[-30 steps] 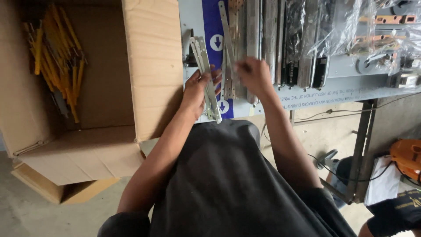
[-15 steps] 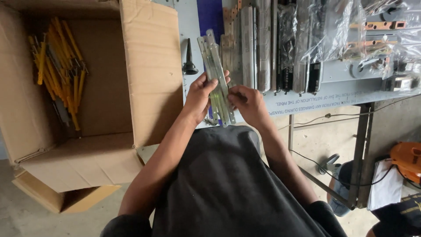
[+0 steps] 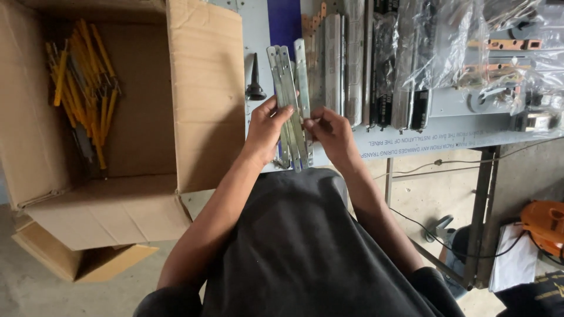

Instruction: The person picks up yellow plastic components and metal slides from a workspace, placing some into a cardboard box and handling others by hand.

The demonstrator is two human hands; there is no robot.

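Observation:
My left hand point(image 3: 265, 130) grips a bundle of long thin metal strips point(image 3: 289, 88), held upright over the near edge of the grey workbench point(image 3: 446, 132). My right hand point(image 3: 330, 132) pinches the right side of the same bundle, on the strip that stands a little apart. The strips are pale silver with small holes and rise well above both hands.
An open cardboard box point(image 3: 117, 117) at the left holds several yellow and grey long parts point(image 3: 82, 88). On the bench lie more metal rails point(image 3: 346, 58), plastic-wrapped parts point(image 3: 435, 53) and a small black cone point(image 3: 255, 88). An orange tool point(image 3: 543, 226) sits on the floor, lower right.
My right hand came back from the rails on the bench to the bundle. Both hands now hold the strips together, more upright and centred in front of me.

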